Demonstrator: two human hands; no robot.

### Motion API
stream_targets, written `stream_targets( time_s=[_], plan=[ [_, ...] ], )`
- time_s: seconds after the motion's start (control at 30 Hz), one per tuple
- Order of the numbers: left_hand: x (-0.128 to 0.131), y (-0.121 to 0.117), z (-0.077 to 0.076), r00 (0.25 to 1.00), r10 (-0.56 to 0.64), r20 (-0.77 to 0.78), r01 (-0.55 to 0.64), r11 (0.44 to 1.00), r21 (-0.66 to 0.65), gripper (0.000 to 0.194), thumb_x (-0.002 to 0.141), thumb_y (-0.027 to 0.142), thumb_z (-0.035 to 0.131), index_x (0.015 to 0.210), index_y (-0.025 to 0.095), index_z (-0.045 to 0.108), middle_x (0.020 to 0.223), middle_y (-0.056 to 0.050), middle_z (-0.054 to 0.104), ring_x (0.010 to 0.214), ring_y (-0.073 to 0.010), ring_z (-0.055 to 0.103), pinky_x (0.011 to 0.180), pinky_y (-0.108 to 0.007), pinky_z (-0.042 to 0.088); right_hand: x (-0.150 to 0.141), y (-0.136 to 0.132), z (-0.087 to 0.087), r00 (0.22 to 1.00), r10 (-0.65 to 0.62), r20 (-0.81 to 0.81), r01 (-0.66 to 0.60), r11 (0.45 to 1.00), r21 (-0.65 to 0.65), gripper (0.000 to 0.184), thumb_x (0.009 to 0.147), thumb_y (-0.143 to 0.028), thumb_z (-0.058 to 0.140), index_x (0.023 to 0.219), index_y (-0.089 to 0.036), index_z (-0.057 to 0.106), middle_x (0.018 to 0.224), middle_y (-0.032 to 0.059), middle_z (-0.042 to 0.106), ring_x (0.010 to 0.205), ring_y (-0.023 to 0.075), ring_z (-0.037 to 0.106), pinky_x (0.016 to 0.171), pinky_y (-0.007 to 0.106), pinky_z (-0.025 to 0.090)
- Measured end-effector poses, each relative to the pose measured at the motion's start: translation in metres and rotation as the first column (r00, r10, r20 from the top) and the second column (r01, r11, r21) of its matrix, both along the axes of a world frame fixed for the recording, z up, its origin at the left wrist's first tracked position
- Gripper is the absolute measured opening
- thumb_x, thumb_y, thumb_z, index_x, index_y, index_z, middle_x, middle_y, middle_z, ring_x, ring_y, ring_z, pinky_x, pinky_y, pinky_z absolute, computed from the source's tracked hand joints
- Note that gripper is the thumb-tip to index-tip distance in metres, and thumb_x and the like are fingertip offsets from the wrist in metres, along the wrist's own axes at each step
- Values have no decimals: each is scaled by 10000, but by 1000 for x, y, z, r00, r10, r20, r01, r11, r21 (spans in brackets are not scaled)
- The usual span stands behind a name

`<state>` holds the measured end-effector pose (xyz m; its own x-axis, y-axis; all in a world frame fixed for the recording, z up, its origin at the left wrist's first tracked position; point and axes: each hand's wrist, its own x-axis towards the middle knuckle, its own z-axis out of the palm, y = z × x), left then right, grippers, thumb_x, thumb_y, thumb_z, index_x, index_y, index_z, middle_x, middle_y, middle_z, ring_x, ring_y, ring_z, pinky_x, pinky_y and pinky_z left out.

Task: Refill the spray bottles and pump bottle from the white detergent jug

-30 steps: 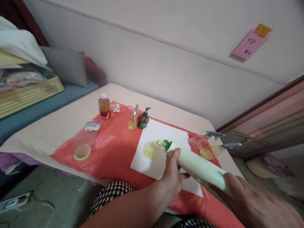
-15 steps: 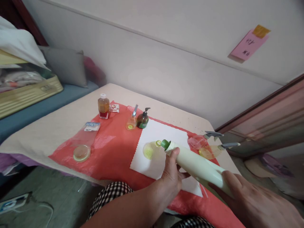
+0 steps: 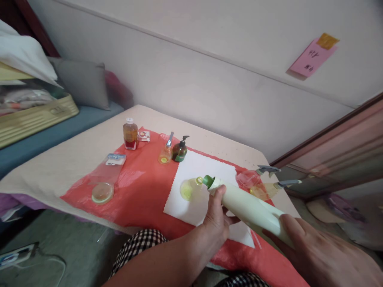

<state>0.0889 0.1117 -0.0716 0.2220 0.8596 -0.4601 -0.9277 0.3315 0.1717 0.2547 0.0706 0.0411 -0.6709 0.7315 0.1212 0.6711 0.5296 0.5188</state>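
Note:
A long pale green bottle (image 3: 248,205) is held tilted, its green spout (image 3: 208,181) pointing left and lower than its base. My left hand (image 3: 217,219) is closed round the bottle near the spout, thumb on top. Farther back, my right hand (image 3: 311,243) grips its base end. The spout is at the mouth of a small clear bottle (image 3: 188,190) with some yellow-green liquid inside. That small bottle is over a white sheet (image 3: 179,209) with a scalloped edge. Whether the spout touches its mouth, I cannot tell.
Red plastic (image 3: 140,203) covers part of the table (image 3: 74,155). An amber bottle (image 3: 130,135), a small clear bottle (image 3: 165,155) with tweezers-like metal and a dark pump bottle (image 3: 180,151) stand behind. Two spray bottles lie right. A round clear-lidded dish (image 3: 102,193) sits left.
The view has shifted very slightly. Both hands and the pale green bottle keep the same tilted position over the small clear bottle.

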Motion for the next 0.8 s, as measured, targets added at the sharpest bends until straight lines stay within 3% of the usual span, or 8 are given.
stream_targets(
  time_s=[0.2, 0.37, 0.6, 0.8],
  plan=[
    [0, 0, 1, 1000, -8, 1, 8, 1000, 9, 501, 816, 507, 615, 1222, 222, 544, 1191, -123, 634, 1103, -283, 584, 841, -453, 546, -12, -2, 4, 998, 50, -26, -48, 997, 63, 143, 920, -240, 348, 793, -249, 413, 567, -5, 563, 392, 182, 556, 391, 273, 296],
    [-1, 0, 2, 1000, -8, -9, 9, 1000, 12, 488, 826, 509, 600, 1221, 231, 532, 1209, -109, 619, 1111, -270, 577, 855, -450, 539, -12, -2, 8, 997, 43, 57, -46, 997, 61, 78, 910, -216, 411, 839, -248, 412, 614, -14, 584, 421, 186, 592, 407, 273, 330],
    [-2, 0, 4, 1000, 1, 3, -1, 1000, -6, 483, 826, 492, 603, 1229, 232, 541, 1223, -114, 606, 1133, -277, 561, 853, -443, 542, -13, -1, 9, 999, 8, 48, -10, 998, 54, 62, 923, -232, 418, 864, -247, 422, 640, -15, 596, 445, 190, 609, 423, 285, 346],
    [-2, 1, 4, 1000, -3, 11, 3, 1000, -9, 491, 797, 512, 627, 1199, 238, 558, 1197, -106, 620, 1128, -280, 567, 857, -439, 539, -15, 0, 10, 996, 45, 70, -52, 994, 95, 99, 903, -179, 429, 835, -248, 407, 606, -35, 560, 406, 172, 583, 399, 274, 335]
  ],
)
